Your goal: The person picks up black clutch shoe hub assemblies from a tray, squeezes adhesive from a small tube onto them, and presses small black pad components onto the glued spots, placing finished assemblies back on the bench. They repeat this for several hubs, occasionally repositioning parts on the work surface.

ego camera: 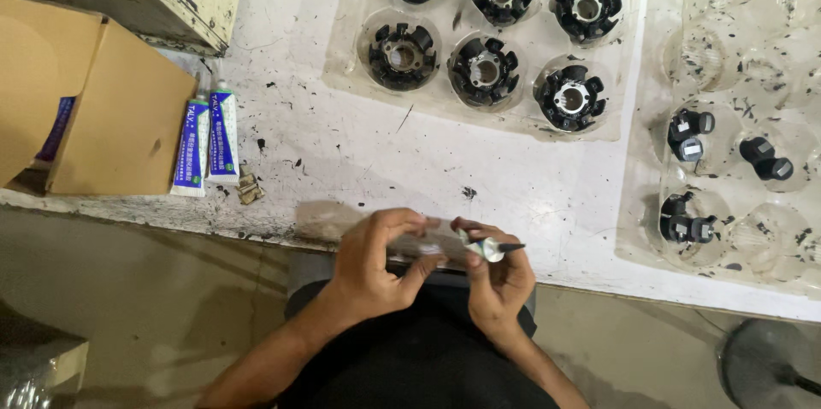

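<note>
At the near edge of the desk (359,161), the person's left hand (376,259) curls around something small and pale, blurred so I cannot tell what it is. The right hand (496,276) pinches a small silvery tube (489,247) with a dark nozzle pointing toward the right edge. Both hands sit close together, just over the desk's near edge. Farther back lies a clear tray (359,58) of black ring-shaped parts (484,71). By the right edge, another clear tray (650,221) holds small black pieces (688,135). Two blue-and-white tubes (205,139) lie near the left edge beside a cardboard box (120,118).
</note>
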